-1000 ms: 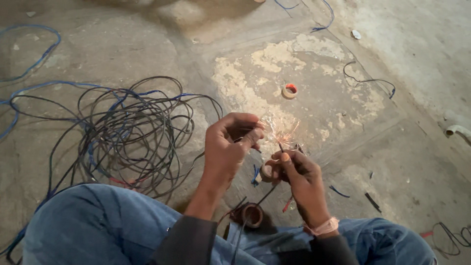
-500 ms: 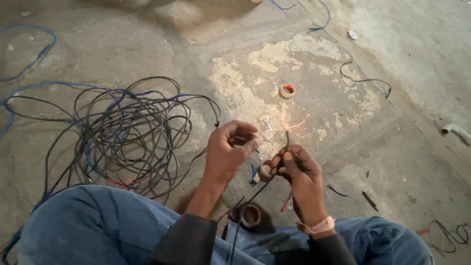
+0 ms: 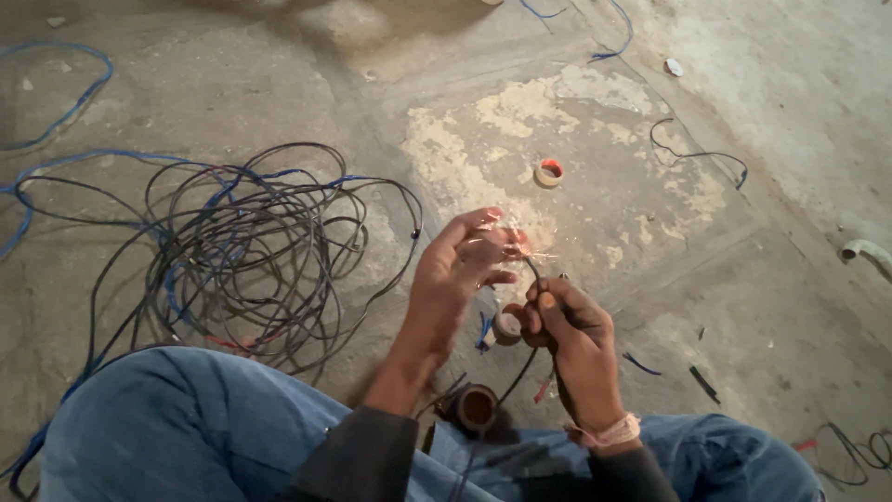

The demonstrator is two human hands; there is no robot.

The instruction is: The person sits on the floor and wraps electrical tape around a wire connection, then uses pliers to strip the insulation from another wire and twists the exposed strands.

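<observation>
Copper strands (image 3: 506,244), blurred and hard to make out, fan from a black cable (image 3: 537,279) between 2 hands. Left hand (image 3: 460,274) pinches the frayed tip; right hand (image 3: 569,325), just below, grips the cable and a small tape roll (image 3: 506,327). A dark tape roll (image 3: 477,406) sits beneath the wrists, tangled wires (image 3: 242,251) lie left.

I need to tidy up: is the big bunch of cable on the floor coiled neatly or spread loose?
Spread loose: the black and blue cable sprawls in uneven, overlapping loops, unbound.
</observation>
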